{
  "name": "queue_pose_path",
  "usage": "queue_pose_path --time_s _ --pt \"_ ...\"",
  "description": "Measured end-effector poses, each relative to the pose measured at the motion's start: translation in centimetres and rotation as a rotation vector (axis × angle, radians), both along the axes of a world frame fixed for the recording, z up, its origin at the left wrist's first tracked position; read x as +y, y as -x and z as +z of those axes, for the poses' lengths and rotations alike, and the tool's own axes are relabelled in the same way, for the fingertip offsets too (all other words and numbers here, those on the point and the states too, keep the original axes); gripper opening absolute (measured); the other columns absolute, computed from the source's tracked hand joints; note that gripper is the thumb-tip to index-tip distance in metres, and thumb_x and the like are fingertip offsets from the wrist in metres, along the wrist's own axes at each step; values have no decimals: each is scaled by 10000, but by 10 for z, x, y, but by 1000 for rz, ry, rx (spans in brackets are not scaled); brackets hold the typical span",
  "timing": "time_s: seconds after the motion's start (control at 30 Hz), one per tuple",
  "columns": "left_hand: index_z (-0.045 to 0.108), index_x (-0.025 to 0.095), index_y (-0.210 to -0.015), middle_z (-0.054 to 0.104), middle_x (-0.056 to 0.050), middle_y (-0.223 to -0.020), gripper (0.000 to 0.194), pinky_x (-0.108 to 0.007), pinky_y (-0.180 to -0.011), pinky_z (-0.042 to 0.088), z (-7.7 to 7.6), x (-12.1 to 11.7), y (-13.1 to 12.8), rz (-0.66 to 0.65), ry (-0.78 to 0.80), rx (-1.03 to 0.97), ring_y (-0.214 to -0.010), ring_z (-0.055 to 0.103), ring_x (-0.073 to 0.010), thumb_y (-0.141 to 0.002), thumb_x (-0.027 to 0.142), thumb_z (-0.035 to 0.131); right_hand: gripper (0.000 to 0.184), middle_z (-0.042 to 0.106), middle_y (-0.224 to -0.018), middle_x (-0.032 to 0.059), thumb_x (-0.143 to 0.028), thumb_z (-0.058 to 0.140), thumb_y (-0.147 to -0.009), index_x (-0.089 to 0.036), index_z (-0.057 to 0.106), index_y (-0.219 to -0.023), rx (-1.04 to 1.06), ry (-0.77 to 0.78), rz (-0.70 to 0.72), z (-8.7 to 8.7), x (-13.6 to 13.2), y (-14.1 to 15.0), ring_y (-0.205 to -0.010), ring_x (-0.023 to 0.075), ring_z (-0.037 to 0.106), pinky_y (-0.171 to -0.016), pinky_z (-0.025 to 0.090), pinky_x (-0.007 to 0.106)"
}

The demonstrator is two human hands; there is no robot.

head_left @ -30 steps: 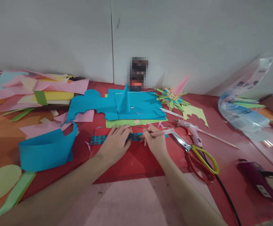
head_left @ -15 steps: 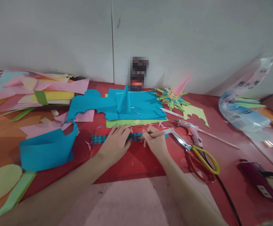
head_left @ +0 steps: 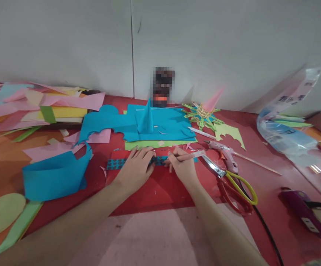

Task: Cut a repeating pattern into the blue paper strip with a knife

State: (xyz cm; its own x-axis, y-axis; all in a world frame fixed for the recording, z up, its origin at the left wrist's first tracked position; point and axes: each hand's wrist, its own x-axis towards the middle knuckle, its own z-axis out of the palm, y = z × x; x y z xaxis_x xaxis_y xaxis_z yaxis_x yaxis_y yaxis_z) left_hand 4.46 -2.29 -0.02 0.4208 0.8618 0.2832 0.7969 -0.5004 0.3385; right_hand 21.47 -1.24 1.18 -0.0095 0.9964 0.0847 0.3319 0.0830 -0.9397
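Note:
My left hand (head_left: pixel 136 168) lies flat, fingers stretched out, pressing on a blue paper strip (head_left: pixel 116 163) with dark marks. The strip rests on a red sheet (head_left: pixel 160 192). My right hand (head_left: pixel 181 166) is closed around a pink pen (head_left: pixel 193 155), its tip on the strip right beside my left fingertips. The pen's far end points right toward the scissors.
Red-and-yellow scissors (head_left: pixel 232 184) and a pink glue gun (head_left: pixel 226 155) lie right of my hands. A blue cone (head_left: pixel 146 118) stands on blue paper behind. A curled blue band (head_left: pixel 55 175) sits left, paper scraps (head_left: pixel 33 107) far left, a plastic bag (head_left: pixel 284 136) far right.

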Motion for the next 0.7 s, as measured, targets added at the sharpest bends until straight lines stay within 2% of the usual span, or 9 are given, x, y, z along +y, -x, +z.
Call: queue_pose_path --time_s 0.43,0.7 --pt "493 203 -1003 556 -82 -1201 169 -459 -1049 282 0 0 1 -5 -4 -9 -1141 495 -226 -866 157 406 313 453 -363 -73 -293 517 -803 -239 350 -543 -12 -6 -1 1 -1 0 -433 143 576 -504 456 241" --pt "493 202 -997 563 -78 -1187 165 -459 -1050 285 1 0 0 -4 1 -7 -1143 492 -229 -862 150 413 302 494 -384 -63 -271 507 -809 -235 368 -543 -36 -10 2 2 -1 0 -434 137 572 -510 444 238"
